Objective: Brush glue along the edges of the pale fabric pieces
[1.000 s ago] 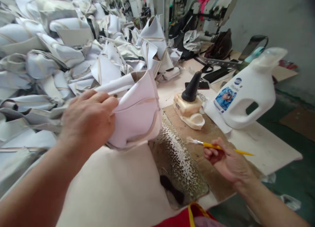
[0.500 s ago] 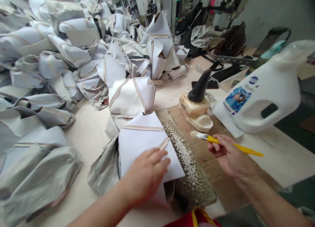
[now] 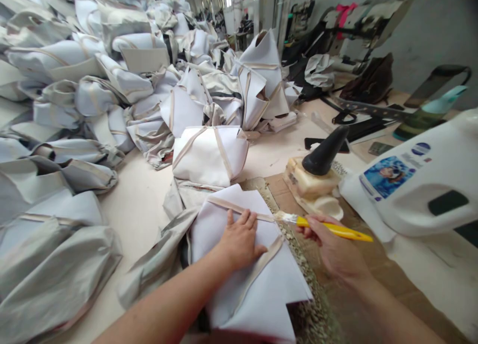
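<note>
My left hand (image 3: 241, 238) lies flat with fingers spread on a white fabric piece (image 3: 224, 224) that has beige tape strips (image 3: 257, 270) across it. Grey cloth (image 3: 160, 249) hangs from the piece's left side. In my right hand (image 3: 328, 242) is a yellow-handled paintbrush (image 3: 336, 229). Its whitish bristles touch the right end of the upper tape strip, at the edge of the white piece. A glue-crusted board (image 3: 309, 269) shows under that edge. Just beyond the brush stands a pale, glue-coated pot (image 3: 309, 177) with a black cone (image 3: 325, 152) on top.
A similar taped piece (image 3: 209, 157) lies just behind. Heaped white and grey pieces (image 3: 127, 75) fill the left and back. At right stand a large white jug (image 3: 418, 184) and a spray bottle (image 3: 429, 112); a phone (image 3: 317, 144) lies behind the pot. Cardboard (image 3: 351, 284) covers the near right.
The brush has moved left, from over the cardboard onto the tape. My left hand has shifted up on the white piece, which is turned and lies more to the right. The view has shifted too.
</note>
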